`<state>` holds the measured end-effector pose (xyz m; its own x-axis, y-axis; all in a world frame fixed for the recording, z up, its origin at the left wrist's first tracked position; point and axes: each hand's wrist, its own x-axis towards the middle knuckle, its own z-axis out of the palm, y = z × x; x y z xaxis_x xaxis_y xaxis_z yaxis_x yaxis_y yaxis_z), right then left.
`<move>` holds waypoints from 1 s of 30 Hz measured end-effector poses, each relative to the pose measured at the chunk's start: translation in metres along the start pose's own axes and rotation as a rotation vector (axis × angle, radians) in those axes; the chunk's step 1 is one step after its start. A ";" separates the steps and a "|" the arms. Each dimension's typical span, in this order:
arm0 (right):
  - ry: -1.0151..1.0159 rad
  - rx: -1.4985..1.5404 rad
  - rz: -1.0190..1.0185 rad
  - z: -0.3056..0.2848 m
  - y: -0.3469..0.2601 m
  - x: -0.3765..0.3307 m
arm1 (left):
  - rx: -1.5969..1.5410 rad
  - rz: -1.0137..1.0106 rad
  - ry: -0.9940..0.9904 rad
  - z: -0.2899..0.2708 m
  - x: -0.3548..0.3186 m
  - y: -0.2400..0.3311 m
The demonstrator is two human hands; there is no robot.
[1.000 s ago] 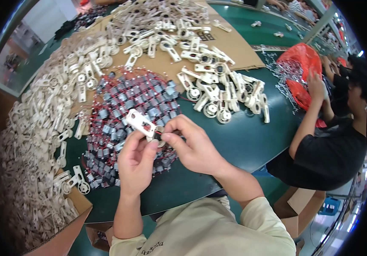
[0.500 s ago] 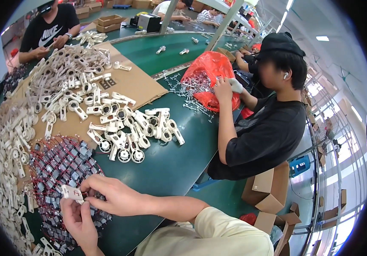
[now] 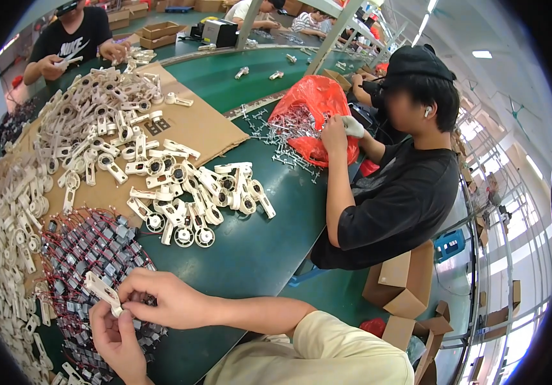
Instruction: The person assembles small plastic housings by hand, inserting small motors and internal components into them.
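A slim white plastic housing (image 3: pixel 101 289) with a slot along it is held over the pile of small grey motors with red wires (image 3: pixel 90 247). My left hand (image 3: pixel 119 340) closes its thumb and fingers on the lower end of the housing from below. My right hand (image 3: pixel 167 298) comes in from the right, its fingers pinched at that same end. Whether a smaller piece sits between those fingertips is hidden. Just beyond the motors, several similar white housings with round rings (image 3: pixel 192 199) lie on the green table.
More white housings (image 3: pixel 6 237) heap up at the left and on a cardboard sheet (image 3: pixel 215 138). To the right, a co-worker in black (image 3: pixel 398 192) handles small metal parts by a red plastic bag (image 3: pixel 318 96). Cardboard boxes (image 3: pixel 401 276) stand on the floor beside the table.
The white housing has turned in my hands, now slanting up and left with its slotted side showing. Across the table, the co-worker's hands have moved apart, one reaching to the pile.
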<state>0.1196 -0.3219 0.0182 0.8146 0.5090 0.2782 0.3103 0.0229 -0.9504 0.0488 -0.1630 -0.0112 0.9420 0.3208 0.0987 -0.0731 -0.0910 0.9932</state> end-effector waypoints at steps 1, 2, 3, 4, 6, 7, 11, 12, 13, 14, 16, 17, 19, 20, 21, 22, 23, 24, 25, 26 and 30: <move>0.014 0.141 0.089 0.000 0.001 0.000 | 0.019 0.046 0.001 0.001 -0.001 0.001; 0.028 0.164 0.123 0.001 -0.001 0.001 | 0.017 0.047 -0.002 0.004 -0.001 0.003; 0.032 0.160 0.123 0.001 -0.003 0.000 | 0.019 0.094 -0.013 0.007 0.000 0.006; 0.045 0.152 0.104 0.002 -0.005 -0.001 | 0.023 0.142 -0.022 0.008 0.000 0.009; 0.045 0.231 0.147 0.003 -0.007 -0.003 | 0.028 0.076 -0.034 0.006 -0.003 0.005; 0.013 0.344 0.206 0.003 -0.005 -0.004 | 0.008 0.049 0.006 0.006 -0.004 0.008; -0.186 0.590 0.271 0.010 -0.001 0.002 | -0.079 -0.091 0.090 -0.013 -0.005 0.016; -0.189 0.599 0.168 0.011 0.007 0.002 | -0.184 -0.109 0.108 -0.014 -0.004 0.011; -0.219 0.570 0.171 0.005 0.005 0.000 | -0.234 -0.138 0.058 -0.012 -0.003 0.018; -0.173 0.619 0.220 0.001 -0.001 0.001 | -0.351 -0.147 0.008 -0.007 0.001 0.017; -0.136 0.668 0.201 -0.005 -0.006 -0.001 | -0.513 -0.145 -0.115 0.000 0.006 0.026; -0.173 0.633 0.164 -0.010 -0.005 -0.002 | -0.517 -0.160 -0.139 0.001 0.007 0.024; -0.104 0.664 0.175 -0.004 -0.011 -0.003 | -0.521 -0.163 -0.160 0.001 0.006 0.024; -0.105 0.563 0.128 -0.004 -0.006 -0.002 | -0.481 -0.151 -0.163 0.001 0.007 0.024; -0.099 0.456 0.078 -0.003 -0.001 -0.001 | -0.536 -0.176 -0.155 0.001 0.009 0.027; -0.060 0.419 0.119 -0.001 -0.006 -0.001 | -0.533 -0.182 -0.168 -0.002 0.008 0.026; -0.065 0.428 0.116 0.000 -0.007 0.000 | -0.524 -0.181 -0.161 -0.003 0.007 0.026; -0.054 0.220 0.053 -0.001 -0.008 0.002 | -0.510 -0.145 -0.178 -0.004 0.005 0.026; -0.035 0.005 -0.009 -0.002 -0.010 0.003 | -0.500 -0.111 -0.204 -0.004 0.005 0.026; -0.028 0.004 -0.010 -0.002 -0.012 0.004 | -0.505 -0.088 -0.233 -0.007 0.005 0.022; 0.020 -0.134 -0.135 0.001 -0.014 0.003 | -0.449 -0.024 -0.284 -0.008 0.007 0.020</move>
<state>0.1172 -0.3204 0.0321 0.7704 0.4914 0.4062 0.4790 -0.0258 -0.8774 0.0510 -0.1548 0.0101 0.9921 0.0444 0.1169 -0.1251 0.3459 0.9299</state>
